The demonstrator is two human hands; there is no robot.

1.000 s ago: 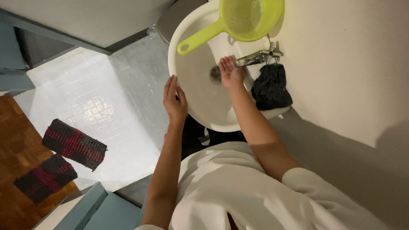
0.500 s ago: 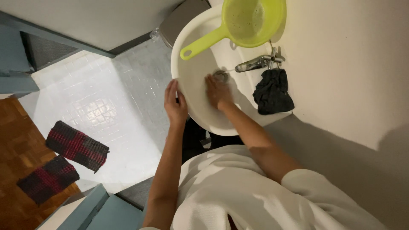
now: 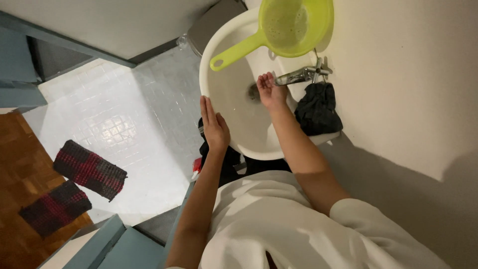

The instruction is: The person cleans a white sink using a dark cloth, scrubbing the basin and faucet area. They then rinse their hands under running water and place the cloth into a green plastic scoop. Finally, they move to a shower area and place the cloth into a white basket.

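I stand over a white round sink (image 3: pixel 234 134). My left hand (image 3: pixel 214 124) lies flat on its near rim, fingers straight and together, holding nothing. My right hand (image 3: pixel 270 89) reaches inside the basin, cupped just below the spout of the chrome tap (image 3: pixel 298 75) and next to the drain (image 3: pixel 253 92). It holds nothing that I can see. A lime-green plastic strainer (image 3: pixel 291 25) rests across the far rim, its handle pointing over the basin. A dark cloth (image 3: pixel 318 108) is bunched on the sink's ledge beside the tap.
A cream wall (image 3: pixel 408 84) runs right beside the sink. The floor is pale small tiles (image 3: pixel 129 119), meeting wood boards at the left. Two dark red checked slippers (image 3: pixel 89 169) lie near that edge. Blue-grey door frames (image 3: pixel 20 65) stand at the left and below.
My right hand went down into the basin near the drain, then rose back up under the tap spout. My left hand has stayed on the rim.
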